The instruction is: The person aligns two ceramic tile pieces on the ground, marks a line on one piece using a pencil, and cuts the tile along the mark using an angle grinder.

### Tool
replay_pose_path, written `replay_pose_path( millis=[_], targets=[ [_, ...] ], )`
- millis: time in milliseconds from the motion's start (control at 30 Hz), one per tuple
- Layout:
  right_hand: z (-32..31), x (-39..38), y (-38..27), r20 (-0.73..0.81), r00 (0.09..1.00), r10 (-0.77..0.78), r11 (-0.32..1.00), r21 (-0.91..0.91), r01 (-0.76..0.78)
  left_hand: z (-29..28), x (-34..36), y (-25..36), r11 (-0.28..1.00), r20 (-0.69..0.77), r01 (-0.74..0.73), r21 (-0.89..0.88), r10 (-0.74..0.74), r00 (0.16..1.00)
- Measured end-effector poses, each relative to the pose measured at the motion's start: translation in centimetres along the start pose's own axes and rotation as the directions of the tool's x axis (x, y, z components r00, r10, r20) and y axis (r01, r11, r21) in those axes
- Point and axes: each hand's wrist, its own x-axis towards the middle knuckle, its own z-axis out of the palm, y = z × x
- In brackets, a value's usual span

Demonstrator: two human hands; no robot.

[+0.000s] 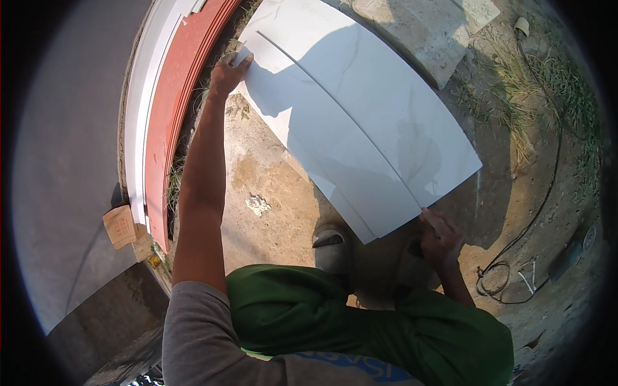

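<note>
In front of me lies a large white tile [399, 116] with faint marble-like veining. A dark straight line runs lengthwise along it, like the edge of a narrower white strip [335, 154] lying on top. My left hand [228, 76] is closed on the white strip at its far left end, thumb over the top face. At the near end, where the line meets the tile's edge, my right hand [443, 238] is closed with its fingertips pinched at the rim. The right fingers' undersides are hidden. Shadows fall across the white surface.
Reddish boards [168, 122] and white strips [138, 122] stand along the left. A brown carton [121, 226] sits beside them. A black cable [547, 186] curls on the ground at right, near grass [508, 109]. A concrete slab [418, 32] lies beyond the tile.
</note>
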Motion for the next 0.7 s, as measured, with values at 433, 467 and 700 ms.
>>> replay_pose_path(
  millis=[433,467,700],
  targets=[
    [-0.7,-0.4,0.4,0.025,0.993,0.118,0.993,0.014,-0.118,1.4,3.2,-2.9,0.999,0.284,0.031,-0.043,-0.018,0.959],
    [-0.8,-0.4,0.3,0.021,0.992,0.127,0.992,-0.005,-0.127,2.0,3.0,-2.5,0.997,0.253,0.036,-0.061,-0.019,0.967],
    [0.4,-1.0,1.3,0.015,0.998,0.064,0.998,0.022,-0.064,1.1,3.5,-5.0,0.998,0.266,0.028,-0.064,-0.010,0.964]
  ],
)
